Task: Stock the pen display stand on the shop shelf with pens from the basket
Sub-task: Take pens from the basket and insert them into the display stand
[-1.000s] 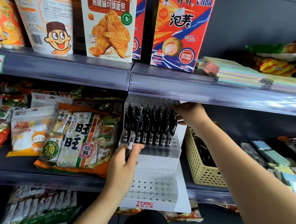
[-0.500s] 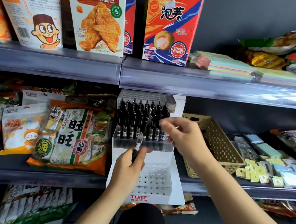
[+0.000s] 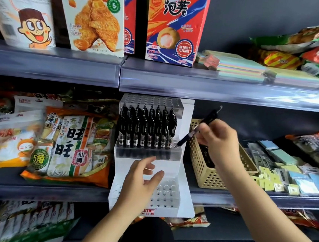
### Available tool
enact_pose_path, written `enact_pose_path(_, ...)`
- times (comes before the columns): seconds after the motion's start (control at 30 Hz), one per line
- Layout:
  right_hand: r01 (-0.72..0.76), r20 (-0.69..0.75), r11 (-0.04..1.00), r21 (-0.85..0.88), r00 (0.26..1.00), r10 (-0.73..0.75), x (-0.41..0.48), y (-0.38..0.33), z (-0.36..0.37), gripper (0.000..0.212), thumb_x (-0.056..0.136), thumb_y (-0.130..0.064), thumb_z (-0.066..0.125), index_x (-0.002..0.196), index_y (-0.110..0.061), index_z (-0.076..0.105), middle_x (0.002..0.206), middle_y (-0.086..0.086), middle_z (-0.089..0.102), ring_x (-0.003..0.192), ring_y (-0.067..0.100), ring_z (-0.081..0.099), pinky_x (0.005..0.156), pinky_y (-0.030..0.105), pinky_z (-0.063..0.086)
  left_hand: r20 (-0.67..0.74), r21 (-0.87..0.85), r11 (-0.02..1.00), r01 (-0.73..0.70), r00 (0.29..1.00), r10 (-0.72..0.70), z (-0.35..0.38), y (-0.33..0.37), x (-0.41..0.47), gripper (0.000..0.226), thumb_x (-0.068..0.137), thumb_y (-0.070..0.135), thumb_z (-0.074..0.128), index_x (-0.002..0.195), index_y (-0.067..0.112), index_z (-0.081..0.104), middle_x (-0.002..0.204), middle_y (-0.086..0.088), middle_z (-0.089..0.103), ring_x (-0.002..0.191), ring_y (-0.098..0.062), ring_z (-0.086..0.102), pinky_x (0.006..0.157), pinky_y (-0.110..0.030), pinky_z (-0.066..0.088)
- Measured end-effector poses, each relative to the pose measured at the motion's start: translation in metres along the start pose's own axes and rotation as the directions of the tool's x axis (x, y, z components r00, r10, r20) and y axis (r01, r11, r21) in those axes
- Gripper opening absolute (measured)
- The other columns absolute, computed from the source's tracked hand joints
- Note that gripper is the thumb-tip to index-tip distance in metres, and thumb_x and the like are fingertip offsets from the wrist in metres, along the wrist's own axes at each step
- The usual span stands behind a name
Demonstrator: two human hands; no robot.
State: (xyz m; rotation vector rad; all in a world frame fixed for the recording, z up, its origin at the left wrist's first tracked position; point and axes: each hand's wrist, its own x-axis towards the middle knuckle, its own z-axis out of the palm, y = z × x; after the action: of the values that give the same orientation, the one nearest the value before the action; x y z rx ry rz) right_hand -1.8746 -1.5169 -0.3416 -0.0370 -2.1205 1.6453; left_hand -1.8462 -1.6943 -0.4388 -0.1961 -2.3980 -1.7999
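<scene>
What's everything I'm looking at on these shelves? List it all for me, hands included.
pen display stand: one, white and clear, middle shelf, centre
pens in stand: a packed row, black, upright in its upper tier
held pen: one, black, tilted, tip near the row's right end
basket: one, beige, right of the stand
snack bags: several, orange and white, left of the stand
croissant box: one, white and orange, top shelf
red snack box: one, red and blue, top shelf
paper pads: stacks, pastel, top shelf, right
sticky notes: many, yellow and blue, right of the basket
left hand: open, before the stand's lower tier
right hand: pinches the held pen
</scene>
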Motion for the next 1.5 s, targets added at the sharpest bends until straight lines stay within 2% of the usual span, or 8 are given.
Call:
enact_pose_path(0.1, 0.056, -0.125, 0.983, -0.174, 0.989, -0.079, 0.026, 0.007, -0.003, 0.019, 0.090, -0.018, 0.061, 0.073, -0.010, 0.060, 0.068, 0.004, 0.064, 0.068, 0.020, 0.061, 0.067, 0.036, 0.051, -0.039, -0.006, 1.000, -0.013, 0.999, 0.013, -0.002, -0.006, 0.001, 0.031, 0.089, 0.018, 0.061, 0.114, 0.033, 0.052, 0.107, 0.010, 0.052, 0.102, -0.005, 0.054, 0.071, -0.006, 0.045)
enact_pose_path(0.27, 0.148, -0.098, 0.934, -0.324, 0.977, -0.189, 0.050, 0.014, 0.017, 0.019, 0.086, -0.022, 0.066, 0.096, -0.006, 0.066, 0.081, 0.004, 0.069, 0.078, 0.021, 0.067, 0.075, 0.033, 0.054, -0.122, -0.004, 0.999, -0.044, 0.992, 0.043, -0.008, -0.010, 0.005, 0.032, 0.089, 0.012, 0.060, 0.109, 0.037, 0.052, 0.108, 0.011, 0.050, 0.099, -0.001, 0.053, 0.070, -0.006, 0.045)
enact_pose_path(0.5, 0.202, 0.003, 0.885, -0.419, 0.975, -0.221, 0.066, 0.020, 0.038, 0.018, 0.082, -0.022, 0.070, 0.087, -0.005, 0.070, 0.075, 0.004, 0.069, 0.073, 0.018, 0.065, 0.072, 0.031, 0.053, -0.250, -0.002, 0.998, -0.061, 0.967, 0.059, -0.025, -0.014, 0.013, 0.026, 0.090, 0.013, 0.059, 0.108, 0.032, 0.057, 0.109, 0.008, 0.053, 0.097, 0.005, 0.052, 0.069, -0.005, 0.044)
enact_pose_path(0.67, 0.194, 0.140, 0.842, -0.504, 0.980, -0.142, 0.064, 0.032, 0.042, 0.013, 0.081, -0.017, 0.070, 0.075, -0.005, 0.068, 0.067, 0.005, 0.064, 0.070, 0.025, 0.065, 0.069, 0.034, 0.053, -0.317, -0.039, 0.999, -0.035, 0.948, 0.021, -0.032, -0.013, 0.017, 0.023, 0.090, 0.017, 0.059, 0.108, 0.032, 0.056, 0.107, 0.008, 0.055, 0.098, -0.001, 0.054, 0.065, -0.008, 0.042)
enact_pose_path(1.1, 0.109, 0.207, 0.818, -0.565, 0.978, 0.012, 0.068, 0.036, 0.044, 0.019, 0.084, -0.016, 0.060, 0.078, -0.001, 0.071, 0.079, 0.018, 0.071, 0.076, 0.035, 0.067, 0.073, 0.047, 0.055, -0.281, 0.023, 0.999, -0.045, 0.958, 0.050, -0.025, -0.009, 0.014, 0.023, 0.089, 0.011, 0.060, 0.101, 0.032, 0.059, 0.108, 0.006, 0.056, 0.092, 0.005, 0.053, 0.067, -0.003, 0.042)
enact_pose_path(1.3, 0.151, 0.201, 0.808, -0.570, 0.979, -0.042, 0.054, 0.054, 0.022, 0.023, 0.084, -0.021, 0.068, 0.101, -0.007, 0.072, 0.102, 0.008, 0.072, 0.090, 0.023, 0.067, 0.084, 0.036, 0.054, -0.217, 0.029, 0.998, -0.063, 0.974, 0.068, -0.019, -0.005, 0.009, 0.024, 0.089, 0.011, 0.059, 0.095, 0.034, 0.060, 0.103, 0.009, 0.058, 0.090, 0.011, 0.052, 0.068, -0.004, 0.043)
enact_pose_path(1.4, 0.160, 0.202, 0.805, -0.571, 0.978, -0.052, 0.043, 0.073, -0.003, 0.023, 0.085, -0.025, 0.064, 0.095, -0.006, 0.072, 0.093, 0.008, 0.073, 0.076, 0.020, 0.068, 0.076, 0.039, 0.057, -0.182, 0.026, 0.996, -0.082, 0.980, 0.086, -0.011, 0.000, 0.005, 0.024, 0.090, 0.010, 0.059, 0.094, 0.033, 0.061, 0.097, 0.010, 0.061, 0.088, 0.010, 0.053, 0.067, -0.004, 0.042)
enact_pose_path(1.5, 0.100, 0.173, 0.771, -0.629, 0.985, 0.013, 0.025, 0.086, -0.039, 0.027, 0.091, -0.029, 0.057, 0.101, -0.007, 0.070, 0.096, 0.001, 0.071, 0.076, 0.013, 0.065, 0.076, 0.030, 0.056, -0.116, 0.033, 0.996, -0.087, 0.989, 0.090, 0.002, 0.005, 0.003, 0.020, 0.091, 0.013, 0.058, 0.094, 0.032, 0.061, 0.094, 0.011, 0.062, 0.088, 0.009, 0.054, 0.065, -0.005, 0.043)
